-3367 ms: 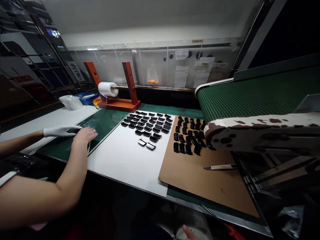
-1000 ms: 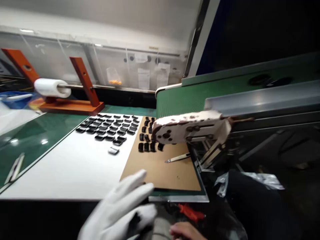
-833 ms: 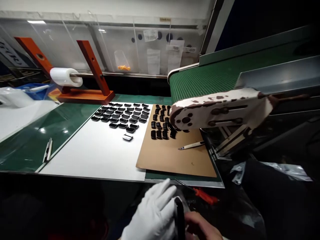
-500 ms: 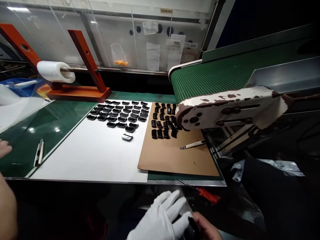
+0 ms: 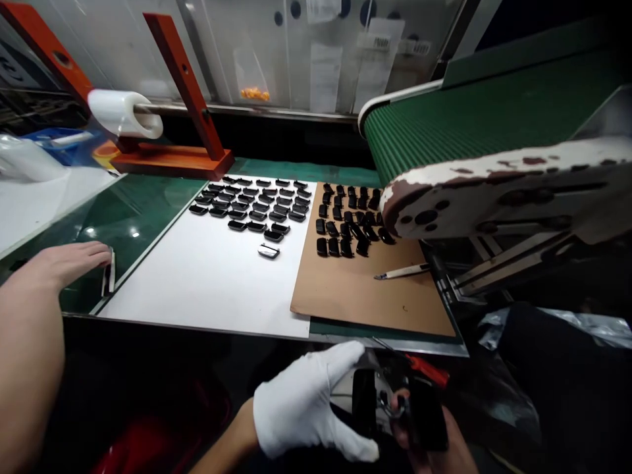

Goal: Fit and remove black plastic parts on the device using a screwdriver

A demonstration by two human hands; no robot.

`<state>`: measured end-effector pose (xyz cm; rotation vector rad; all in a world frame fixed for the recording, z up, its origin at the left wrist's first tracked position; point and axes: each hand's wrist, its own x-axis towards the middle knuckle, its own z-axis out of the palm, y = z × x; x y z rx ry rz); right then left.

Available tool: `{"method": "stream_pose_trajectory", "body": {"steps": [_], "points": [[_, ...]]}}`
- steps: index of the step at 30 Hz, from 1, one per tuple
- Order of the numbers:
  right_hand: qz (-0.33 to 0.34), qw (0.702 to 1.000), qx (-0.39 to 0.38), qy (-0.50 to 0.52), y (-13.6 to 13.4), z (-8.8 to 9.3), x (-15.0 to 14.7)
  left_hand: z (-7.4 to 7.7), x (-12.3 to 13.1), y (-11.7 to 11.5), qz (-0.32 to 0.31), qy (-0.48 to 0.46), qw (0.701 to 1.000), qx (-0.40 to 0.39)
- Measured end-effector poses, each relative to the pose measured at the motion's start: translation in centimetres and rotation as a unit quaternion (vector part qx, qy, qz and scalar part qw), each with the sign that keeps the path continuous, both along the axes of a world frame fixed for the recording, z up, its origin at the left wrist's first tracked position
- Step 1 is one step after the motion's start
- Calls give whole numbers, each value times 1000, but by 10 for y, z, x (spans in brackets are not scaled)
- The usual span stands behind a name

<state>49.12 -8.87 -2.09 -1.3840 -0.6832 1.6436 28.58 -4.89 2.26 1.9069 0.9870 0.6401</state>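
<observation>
Two hands low in the view, both closed around one glossy black casing piece [image 5: 427, 415], just below the near edge of the green surface [image 5: 148, 210]. White-gloved left hand [image 5: 309, 401] on the piece's left side, in a narrow grip; bare right hand [image 5: 442, 447] partly hidden behind it, and the nearer of the two. Long axis roughly upright, exact shape unclear between the fingers. Well apart, up on the surface: rows of similar black pieces on a white board [image 5: 197, 283] and on a brown card sheet [image 5: 345, 296]. Far left, another person's bare hand [image 5: 69, 263], not touching the piece.
</observation>
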Motion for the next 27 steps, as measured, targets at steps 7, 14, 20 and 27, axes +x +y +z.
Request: {"method": "stream_pose_trajectory", "body": {"steps": [7,14,20,27], "points": [[-50,995,5,89,10,27,-14,1,21,1,11,-5,999,31],[0,997,48,62,12,35,-10,17,20,5,-3,53,998,25],[77,991,110,30,9,31,0,20,20,3,-11,82,996,30],[140,975,166,-46,8,21,11,21,18,2,-11,123,992,16]]}}
